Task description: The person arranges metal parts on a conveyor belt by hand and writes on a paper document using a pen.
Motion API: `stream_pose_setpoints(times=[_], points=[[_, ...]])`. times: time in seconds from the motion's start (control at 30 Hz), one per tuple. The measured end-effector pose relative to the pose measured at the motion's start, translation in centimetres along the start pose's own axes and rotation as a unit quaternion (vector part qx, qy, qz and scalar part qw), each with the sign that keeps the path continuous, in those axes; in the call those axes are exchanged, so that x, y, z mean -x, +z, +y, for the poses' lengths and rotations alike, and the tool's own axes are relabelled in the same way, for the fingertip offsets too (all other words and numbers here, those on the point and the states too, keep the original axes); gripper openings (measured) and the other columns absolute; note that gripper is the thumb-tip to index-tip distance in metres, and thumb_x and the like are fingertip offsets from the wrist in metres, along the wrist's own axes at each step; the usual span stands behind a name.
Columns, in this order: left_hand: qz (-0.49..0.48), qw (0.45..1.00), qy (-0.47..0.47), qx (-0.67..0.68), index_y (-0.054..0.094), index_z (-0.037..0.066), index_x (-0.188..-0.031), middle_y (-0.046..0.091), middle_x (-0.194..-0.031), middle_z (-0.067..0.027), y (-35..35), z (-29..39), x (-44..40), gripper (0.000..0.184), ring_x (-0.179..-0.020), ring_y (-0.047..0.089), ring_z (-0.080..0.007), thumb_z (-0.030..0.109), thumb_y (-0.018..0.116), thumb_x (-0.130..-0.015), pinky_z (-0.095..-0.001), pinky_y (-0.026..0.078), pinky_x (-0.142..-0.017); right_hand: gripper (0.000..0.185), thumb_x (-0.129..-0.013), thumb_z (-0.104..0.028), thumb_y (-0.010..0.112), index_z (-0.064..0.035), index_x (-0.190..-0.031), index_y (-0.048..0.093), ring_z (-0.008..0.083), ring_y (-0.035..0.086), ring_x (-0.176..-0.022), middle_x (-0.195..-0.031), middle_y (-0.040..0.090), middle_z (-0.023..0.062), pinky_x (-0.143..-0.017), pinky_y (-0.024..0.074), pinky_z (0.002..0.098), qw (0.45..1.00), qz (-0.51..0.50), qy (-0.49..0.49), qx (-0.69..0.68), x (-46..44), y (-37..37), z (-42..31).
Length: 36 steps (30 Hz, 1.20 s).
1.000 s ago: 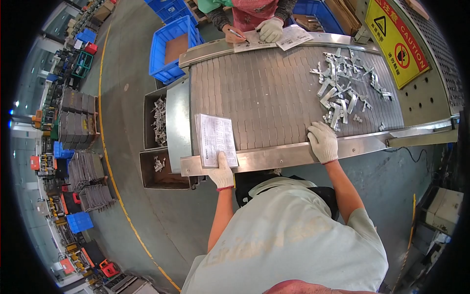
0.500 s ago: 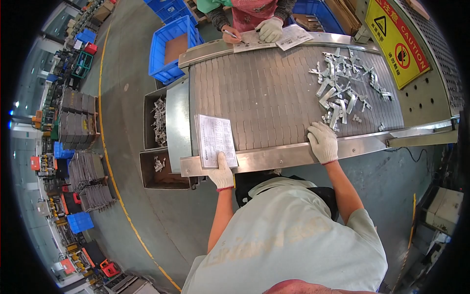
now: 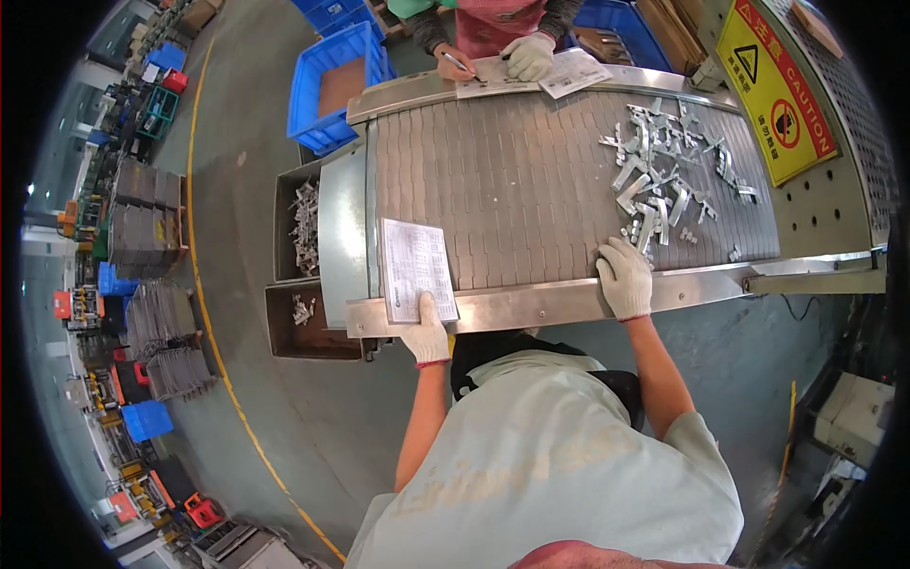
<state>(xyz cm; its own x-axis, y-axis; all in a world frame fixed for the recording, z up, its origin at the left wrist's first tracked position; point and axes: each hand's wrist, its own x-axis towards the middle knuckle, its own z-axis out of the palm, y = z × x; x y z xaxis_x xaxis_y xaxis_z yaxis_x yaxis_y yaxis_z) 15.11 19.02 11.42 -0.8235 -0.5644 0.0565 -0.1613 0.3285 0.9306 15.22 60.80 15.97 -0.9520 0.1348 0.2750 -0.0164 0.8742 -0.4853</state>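
My left hand [image 3: 426, 334], in a white knitted glove, holds a printed sheet [image 3: 417, 261] by its near edge, thumb on top and the other fingers hidden beneath. The sheet lies over the near left corner of the conveyor belt [image 3: 521, 190] and its metal rail [image 3: 531, 305]. Also gloved, my right hand [image 3: 625, 277] rests over the rail farther right, fingers extended toward the belt and nothing visible in them. Just beyond those fingertips lies a loose pile of silvery metal parts [image 3: 654, 175].
Across the belt, a co-worker's bare hand holds a pen [image 3: 459, 64] over papers [image 3: 502, 81]; their gloved hand [image 3: 529, 57] presses on them. Bins of metal parts [image 3: 305, 228] stand left of the belt, near a blue crate [image 3: 329, 90]. A yellow caution sign [image 3: 779, 95] marks the machine at right.
The view has shifted slightly. My hands keep their places on the sheet and the rail. The co-worker's pen hand has moved a little over the papers.
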Motion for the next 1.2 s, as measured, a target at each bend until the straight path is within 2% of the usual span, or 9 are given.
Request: stream_pose_setpoints(times=[0.27,0.37,0.47,0.57,0.73,0.77,0.87,1.0,1.2], points=[[-0.055,0.997,-0.055,0.014,0.066,-0.017,-0.148,0.076,-0.146,-0.0230,-0.8,1.4,-0.2,0.063,-0.130,0.073,-0.0244,0.031,0.083,-0.111,-0.0413,0.057,-0.113,0.041,-0.097,-0.025,0.079,-0.0067,-0.133,0.077,0.0457,0.063,-0.144,-0.154,0.069,0.0243,-0.122,0.0498,0.0557,0.980,0.024,0.131,0.146,-0.5,1.4,-0.1],[-0.123,0.986,-0.102,0.041,0.059,-0.012,-0.159,0.071,-0.157,-0.0251,-1.9,4.9,-0.9,0.068,-0.143,0.069,-0.0329,0.036,0.077,-0.114,-0.0429,0.052,-0.122,0.039,-0.097,-0.024,0.078,-0.0054,-0.132,0.078,0.0461,0.064,-0.144,-0.153,0.070,0.0251,-0.124,0.0489,0.0561,0.987,0.024,0.122,0.104,-0.4,0.7,-0.2],[-0.151,0.978,-0.124,0.074,0.058,-0.013,-0.160,0.070,-0.157,-0.0216,-2.7,4.2,-2.2,0.065,-0.141,0.069,-0.0317,0.030,0.076,-0.115,-0.0425,0.053,-0.122,0.036,-0.098,-0.018,0.079,-0.0028,-0.131,0.080,0.0479,0.066,-0.142,-0.149,0.074,0.0268,-0.123,0.0506,0.0554,0.992,0.073,0.095,0.035,1.3,0.8,1.3],[-0.160,0.926,-0.230,0.253,0.058,-0.010,-0.161,0.070,-0.153,-0.0159,-3.0,0.6,-3.5,0.058,-0.137,0.070,-0.0273,0.021,0.075,-0.114,-0.0415,0.058,-0.116,0.040,-0.101,-0.017,0.078,-0.0001,-0.138,0.079,0.0482,0.064,-0.146,-0.153,0.071,0.0292,-0.125,0.0496,0.0539,0.986,0.086,0.137,0.030,3.6,-0.8,1.1],[-0.152,0.843,-0.327,0.398,0.058,-0.003,-0.161,0.072,-0.150,-0.0148,-5.8,1.9,-4.7,0.053,-0.128,0.077,-0.0305,0.018,0.070,-0.114,-0.0470,0.066,-0.107,0.057,-0.103,-0.030,0.079,-0.0001,-0.151,0.073,0.0476,0.060,-0.153,-0.167,0.060,0.0313,-0.130,0.0453,0.0509,0.899,0.190,0.362,0.159,8.0,-2.2,2.4],[-0.162,0.835,-0.333,0.408,0.055,-0.001,-0.163,0.073,-0.149,-0.0155,-6.9,1.3,-5.0,0.053,-0.130,0.077,-0.0313,0.019,0.069,-0.115,-0.0479,0.067,-0.107,0.074,-0.103,-0.040,0.080,0.0029,-0.161,0.063,0.0455,0.054,-0.159,-0.170,0.057,0.0321,-0.132,0.0433,0.0481,0.876,0.154,0.423,0.172,8.2,-3.0,2.7],[-0.212,0.809,-0.369,0.406,0.052,-0.001,-0.165,0.072,-0.150,-0.0158,-10.0,1.7,-5.7,0.056,-0.132,0.077,-0.0296,0.019,0.068,-0.115,-0.0473,0.067,-0.110,0.082,-0.102,-0.043,0.080,0.0071,-0.163,0.059,0.0448,0.056,-0.158,-0.171,0.057,0.0321,-0.132,0.0445,0.0478,0.811,0.214,0.542,0.057,8.0,-3.4,4.8],[-0.200,0.859,-0.331,0.336,0.048,0.000,-0.169,0.068,-0.157,-0.0167,-11.1,1.5,-6.9,0.062,-0.136,0.075,-0.0304,0.016,0.070,-0.113,-0.0475,0.066,-0.111,0.092,-0.099,-0.046,0.081,0.0075,-0.168,0.053,0.0421,0.056,-0.159,-0.172,0.057,0.0300,-0.129,0.0480,0.0469,0.748,0.233,0.621,0.023,5.2,-3.4,6.2],[-0.207,0.862,-0.329,0.326,0.050,-0.001,-0.167,0.068,-0.156,-0.0156,-11.3,1.6,-7.3,0.062,-0.136,0.073,-0.0300,0.012,0.072,-0.110,-0.0466,0.065,-0.112,0.098,-0.098,-0.062,0.077,-0.0094,-0.176,0.048,0.0515,0.065,-0.147,-0.183,0.038,0.0300,-0.119,0.0556,0.0592,0.685,0.188,0.690,0.139,-1.0,-2.3,3.6]])
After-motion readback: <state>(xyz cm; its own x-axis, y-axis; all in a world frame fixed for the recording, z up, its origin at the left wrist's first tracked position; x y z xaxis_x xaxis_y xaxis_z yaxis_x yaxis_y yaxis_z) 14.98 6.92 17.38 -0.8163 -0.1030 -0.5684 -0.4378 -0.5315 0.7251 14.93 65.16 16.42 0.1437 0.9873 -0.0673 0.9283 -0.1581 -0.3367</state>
